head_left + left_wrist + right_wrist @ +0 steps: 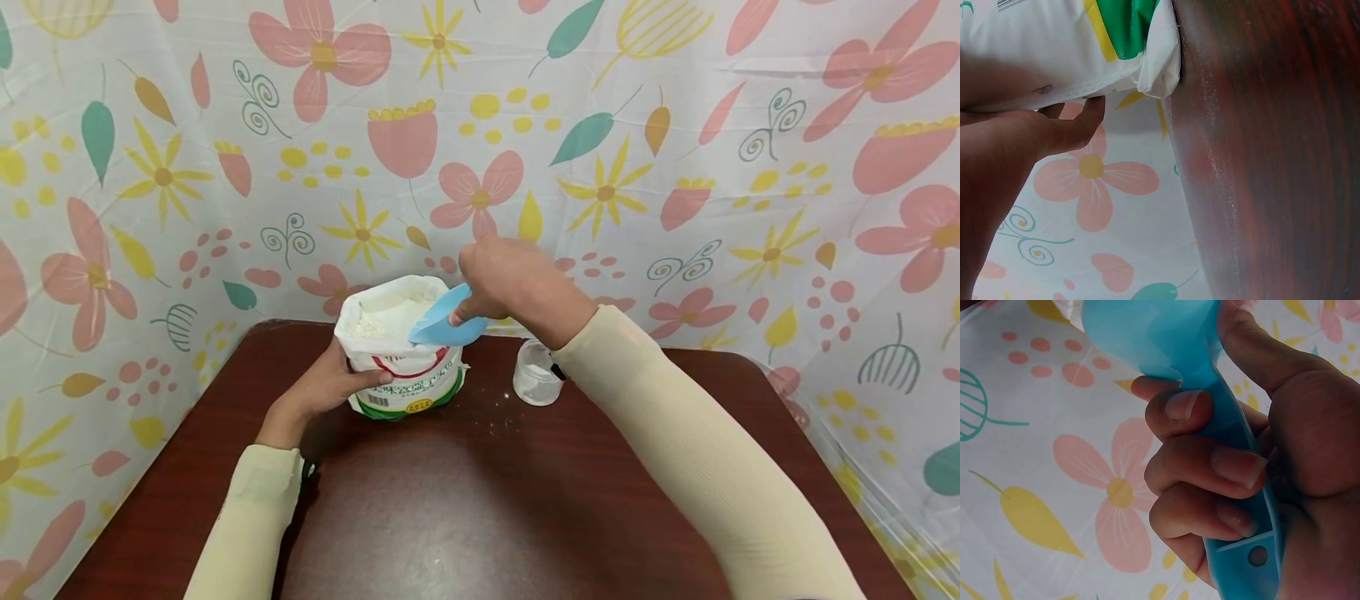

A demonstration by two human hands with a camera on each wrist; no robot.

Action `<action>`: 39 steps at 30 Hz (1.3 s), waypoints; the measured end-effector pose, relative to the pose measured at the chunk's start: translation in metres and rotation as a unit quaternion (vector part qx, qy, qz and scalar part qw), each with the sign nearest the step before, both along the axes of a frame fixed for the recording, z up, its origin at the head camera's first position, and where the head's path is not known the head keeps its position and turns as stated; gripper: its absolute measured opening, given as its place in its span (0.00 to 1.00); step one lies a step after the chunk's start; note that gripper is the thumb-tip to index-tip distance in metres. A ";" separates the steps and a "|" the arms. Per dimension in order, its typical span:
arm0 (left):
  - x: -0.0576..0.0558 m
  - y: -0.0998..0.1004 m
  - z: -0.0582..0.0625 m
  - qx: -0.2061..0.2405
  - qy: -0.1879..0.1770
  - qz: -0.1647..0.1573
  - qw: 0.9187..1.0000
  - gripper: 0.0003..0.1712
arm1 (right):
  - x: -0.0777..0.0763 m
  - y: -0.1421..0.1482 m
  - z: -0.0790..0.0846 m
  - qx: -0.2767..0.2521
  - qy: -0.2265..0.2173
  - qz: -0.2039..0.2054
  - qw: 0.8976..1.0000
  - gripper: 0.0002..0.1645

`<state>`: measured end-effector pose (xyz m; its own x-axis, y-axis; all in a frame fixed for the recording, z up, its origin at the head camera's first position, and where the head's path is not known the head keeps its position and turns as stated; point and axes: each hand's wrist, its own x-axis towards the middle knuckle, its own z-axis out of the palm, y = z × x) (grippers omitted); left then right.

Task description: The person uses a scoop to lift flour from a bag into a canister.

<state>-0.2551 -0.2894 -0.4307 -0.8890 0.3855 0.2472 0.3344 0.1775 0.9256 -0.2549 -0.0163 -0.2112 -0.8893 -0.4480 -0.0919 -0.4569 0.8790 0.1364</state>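
A white bag (408, 375) with a green band along its bottom and printing on its front stands on the dark reddish-brown worktop (465, 500), its mouth open upward and showing pale powder (386, 321) inside. The left hand (330, 387) grips the bag's left side, thumb laid on the front, the other fingers mostly hidden from the head view. The right hand (517, 279), apart from the left, is above and to the right of the bag, its fingers curled firmly round the handle (1244, 575) of a light blue scoop (442, 321). The scoop's bowl lies over the right-hand rim of the bag's mouth; whether its tip touches the powder cannot be told. To the right of the bag, near it, a small clear jar (537, 379) stands with some white contents. White specks (498, 421) dot the worktop just right of the bag, and a flower-patterned cloth (480, 100) hangs behind it.
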 end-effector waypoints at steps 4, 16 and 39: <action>0.000 0.000 0.000 0.001 0.003 -0.003 1.000 0.64 | 0.001 -0.002 -0.001 -0.002 0.001 -0.007 1.000 0.31; 0.000 0.001 0.001 0.002 0.006 -0.004 1.000 0.65 | 0.000 -0.009 -0.004 0.012 0.006 0.015 1.000 0.37; 0.000 0.000 0.001 -0.002 0.003 -0.003 1.000 0.64 | -0.001 -0.021 -0.008 0.018 0.016 0.011 1.000 0.29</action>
